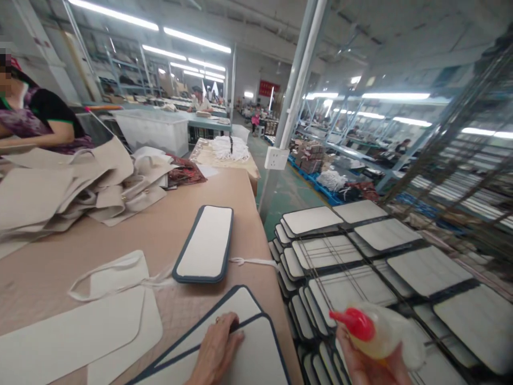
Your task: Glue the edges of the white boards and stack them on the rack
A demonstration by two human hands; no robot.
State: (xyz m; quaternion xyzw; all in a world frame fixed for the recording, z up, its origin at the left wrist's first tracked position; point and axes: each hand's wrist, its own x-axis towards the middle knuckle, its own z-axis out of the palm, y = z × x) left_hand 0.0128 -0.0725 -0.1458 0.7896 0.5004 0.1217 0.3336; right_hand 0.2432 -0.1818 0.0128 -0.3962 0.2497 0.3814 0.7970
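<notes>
Right hand [356, 366], fingers curled round squeeze bottle [387, 337], likely light, soft, best held mid-body; left hand's [218, 342] fingers bunched, pinch unclear, on dark-edged panel [260, 347], probably stiff

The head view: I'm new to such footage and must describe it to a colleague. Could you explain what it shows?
There is no machine here: one camera, worn on a person's head, looks forward and down. The person's bare left hand rests on flat white panels edged in dark blue. The bare right hand holds a translucent squeeze bottle with a red nozzle. The brown table also bears a stack of similar panels, plain white panels and a pile of beige pieces.
</notes>
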